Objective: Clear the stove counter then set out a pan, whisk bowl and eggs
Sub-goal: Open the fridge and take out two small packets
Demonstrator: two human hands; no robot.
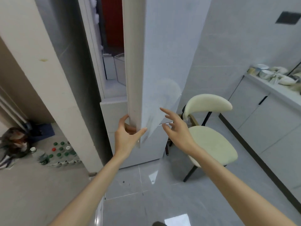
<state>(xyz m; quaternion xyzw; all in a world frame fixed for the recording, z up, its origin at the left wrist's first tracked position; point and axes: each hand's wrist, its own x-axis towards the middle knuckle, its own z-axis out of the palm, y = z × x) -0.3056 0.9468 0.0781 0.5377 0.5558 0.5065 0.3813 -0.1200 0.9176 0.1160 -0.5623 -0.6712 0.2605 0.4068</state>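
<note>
Head view catches the person at a tall white fridge door (156, 62), which stands ajar with a narrow slice of pale shelves (112, 69) showing to its left. The left hand (128, 136) grips the door's free edge low down, fingers (124, 118) curled behind it and thumb across the front. The right hand (177, 128) hovers just beside the door's face with its fingers spread, holding nothing.

No pan, whisk bowl or eggs are in view, nor is the stove counter, so I cannot tell whether the clearing is done. This looks like the start of fetching the eggs, with the setting-out probably all left to do.

The door's long axis runs straight up, its edge faces the camera, and its front points right toward a cream-cushioned, black-legged chair (210, 141).
</note>
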